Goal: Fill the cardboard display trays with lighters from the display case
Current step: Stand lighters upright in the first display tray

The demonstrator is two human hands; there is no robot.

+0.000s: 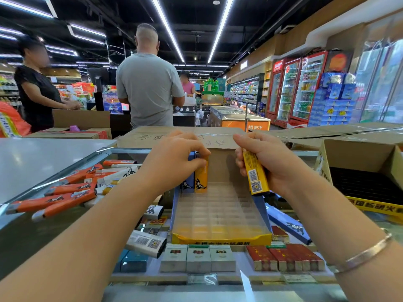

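Counter (pixel 43 158): glass-topped display case spanning the lower frame; grey top at left.
Cartons (pixel 178 136): brown cardboard, centre to right of frame, behind the tray; writing on the centre one.
Open box (pixel 357 153): right edge of frame, dark inside, yellow printed front edge.
Tray (pixel 220 237): cardboard display tray at lower centre on the glass; yellow front lip with print, blue side walls, clear slotted insert. Most slots show no lighter.
Orange lighters (pixel 65 197): loose pile at left of frame on the glass, lying flat, mixed with white ones (pixel 122 174).
Packs (pixel 197 257): row of grey and red packs under the glass, bottom centre, in front of the tray.
Blue strip (pixel 287 225): flat blue printed piece lying just right of the tray.
Left hand (pixel 172 160): centre of frame, above the tray's far left corner. Fingers curled down, pinching the top of the yellow lighter.
Yellow lighter (pixel 201 179): upright at the far left end of the tray, black animal print on its side, touching a blue lighter (pixel 189 182) on its left, also upright.
Right hand (pixel 268 158): right of centre, above the tray's far right side. Fingers and thumb wrapped round a yellow bundle.
Yellow bundle (pixel 255 173): tilted, barcode and QR code facing the camera; lower end over the tray's right wall. Count of lighters in it cannot be told.
Bracelet (pixel 366 251): thin metal band on the right wrist, lower right.
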